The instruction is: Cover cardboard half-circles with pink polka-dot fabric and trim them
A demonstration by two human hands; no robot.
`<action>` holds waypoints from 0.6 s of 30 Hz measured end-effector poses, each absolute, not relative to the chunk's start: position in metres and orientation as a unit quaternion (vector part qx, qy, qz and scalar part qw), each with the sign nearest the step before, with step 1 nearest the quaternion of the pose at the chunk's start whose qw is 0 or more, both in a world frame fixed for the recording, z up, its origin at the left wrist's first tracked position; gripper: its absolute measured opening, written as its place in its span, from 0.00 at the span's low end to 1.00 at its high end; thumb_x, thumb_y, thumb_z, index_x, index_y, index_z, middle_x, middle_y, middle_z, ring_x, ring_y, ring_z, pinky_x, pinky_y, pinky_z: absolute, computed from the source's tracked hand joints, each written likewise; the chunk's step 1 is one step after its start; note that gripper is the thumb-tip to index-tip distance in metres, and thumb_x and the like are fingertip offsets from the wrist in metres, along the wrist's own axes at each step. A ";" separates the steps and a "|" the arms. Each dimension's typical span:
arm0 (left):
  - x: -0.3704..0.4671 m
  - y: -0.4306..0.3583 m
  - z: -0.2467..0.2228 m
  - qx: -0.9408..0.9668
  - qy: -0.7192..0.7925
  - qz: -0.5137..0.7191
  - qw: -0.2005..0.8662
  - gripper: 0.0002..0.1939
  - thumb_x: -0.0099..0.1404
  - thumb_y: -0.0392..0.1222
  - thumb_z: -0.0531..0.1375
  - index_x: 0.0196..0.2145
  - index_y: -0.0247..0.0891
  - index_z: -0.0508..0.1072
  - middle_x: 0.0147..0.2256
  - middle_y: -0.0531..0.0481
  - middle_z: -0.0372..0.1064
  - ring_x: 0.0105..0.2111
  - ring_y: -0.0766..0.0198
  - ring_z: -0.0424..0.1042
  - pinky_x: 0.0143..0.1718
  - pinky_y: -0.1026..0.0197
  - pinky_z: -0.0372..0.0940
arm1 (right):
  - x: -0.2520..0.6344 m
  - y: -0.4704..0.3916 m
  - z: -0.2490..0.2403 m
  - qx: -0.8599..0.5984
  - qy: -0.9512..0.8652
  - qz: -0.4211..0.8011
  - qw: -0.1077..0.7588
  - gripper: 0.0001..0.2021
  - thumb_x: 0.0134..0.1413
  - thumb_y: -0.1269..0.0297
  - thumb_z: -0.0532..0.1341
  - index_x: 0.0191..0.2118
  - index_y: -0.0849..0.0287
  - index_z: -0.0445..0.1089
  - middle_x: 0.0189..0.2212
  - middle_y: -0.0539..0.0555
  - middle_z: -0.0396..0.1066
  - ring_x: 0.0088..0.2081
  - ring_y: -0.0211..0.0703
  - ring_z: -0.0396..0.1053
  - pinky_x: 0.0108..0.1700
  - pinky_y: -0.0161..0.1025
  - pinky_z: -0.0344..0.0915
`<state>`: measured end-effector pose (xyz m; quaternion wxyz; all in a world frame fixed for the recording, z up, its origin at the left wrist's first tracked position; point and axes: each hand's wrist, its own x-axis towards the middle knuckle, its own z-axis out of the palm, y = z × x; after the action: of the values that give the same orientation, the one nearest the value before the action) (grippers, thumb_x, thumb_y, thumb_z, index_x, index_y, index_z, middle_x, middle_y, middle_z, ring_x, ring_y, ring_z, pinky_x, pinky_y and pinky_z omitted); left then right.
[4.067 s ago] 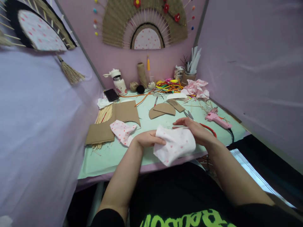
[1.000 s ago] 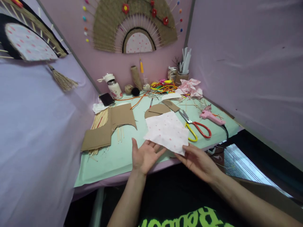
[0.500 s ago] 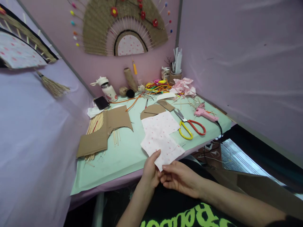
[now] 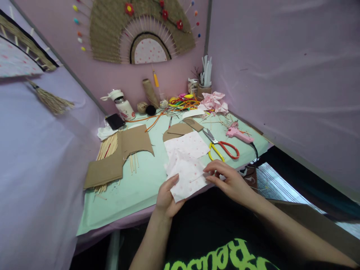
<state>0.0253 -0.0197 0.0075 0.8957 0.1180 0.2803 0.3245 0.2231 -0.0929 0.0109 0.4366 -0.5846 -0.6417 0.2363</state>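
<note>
Head view: the left hand (image 4: pixel 168 198) pinches the near-left edge of the spotted cloth (image 4: pixel 184 179), thumb on top and fingers beneath. The right hand (image 4: pixel 232 182) is at the cloth's right side, fingers curled and slightly apart; whether they grip its edge or only rest by it, I cannot tell. The cloth is over the near side of the table (image 4: pixel 146 195), rumpled at its far end, which lies against or over a second cloth (image 4: pixel 188 144). That overlap looks the likeliest source of trouble: a pull on the upper piece could drag the lower one along, or turn a crease under. With the left thumb holding only one edge, the loose part could sag or slip if the right fingers have no hold. The scissors (image 4: pixel 215 141) lie just beyond the right hand, beside the second cloth, blades parted and pointing away from the person; a sideways sweep could knock them or snag fabric on a blade. The glue gun (image 4: pixel 239 135) is farther right, its cord running over the table edge, where a passing forearm could catch it.
</note>
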 end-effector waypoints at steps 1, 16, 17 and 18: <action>0.025 -0.020 0.007 0.119 0.270 0.318 0.901 0.29 0.67 0.33 0.51 0.66 0.27 0.54 0.49 0.36 0.75 0.53 0.48 0.71 0.62 0.45 0.57 | 0.222 -0.092 0.011 -0.571 -0.661 0.218 0.435 0.05 0.61 0.66 0.59 0.42 0.56 0.71 0.39 0.56 0.70 0.41 0.44 0.68 0.45 0.42 0.66; 0.007 -0.013 -0.009 0.104 0.217 0.292 0.925 0.29 0.69 0.36 0.51 0.66 0.34 0.55 0.50 0.40 0.74 0.55 0.49 0.69 0.64 0.42 0.51 | 0.227 -0.074 0.001 -0.592 -0.240 0.432 0.637 0.12 0.47 0.55 0.65 0.30 0.57 0.66 0.27 0.49 0.65 0.26 0.38 0.63 0.24 0.34 0.57; 0.006 -0.013 -0.009 0.104 0.214 0.296 0.925 0.28 0.69 0.36 0.50 0.65 0.34 0.56 0.50 0.40 0.74 0.55 0.50 0.70 0.65 0.43 0.51 | 0.232 -0.072 -0.001 -0.594 -0.201 0.419 0.657 0.13 0.45 0.55 0.66 0.30 0.56 0.65 0.27 0.49 0.65 0.26 0.38 0.63 0.23 0.33 0.56; 0.005 -0.013 -0.008 0.103 0.214 0.299 0.924 0.27 0.69 0.36 0.50 0.65 0.33 0.57 0.50 0.40 0.74 0.55 0.50 0.70 0.65 0.43 0.51 | 0.238 -0.071 -0.003 -0.606 -0.189 0.386 0.670 0.13 0.44 0.55 0.66 0.31 0.56 0.64 0.27 0.48 0.64 0.27 0.38 0.64 0.23 0.33 0.57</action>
<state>0.0048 -0.0128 -0.0080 0.9240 0.1033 0.2144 0.2993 0.2385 -0.0709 -0.0027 0.6698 -0.6056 -0.1892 0.3858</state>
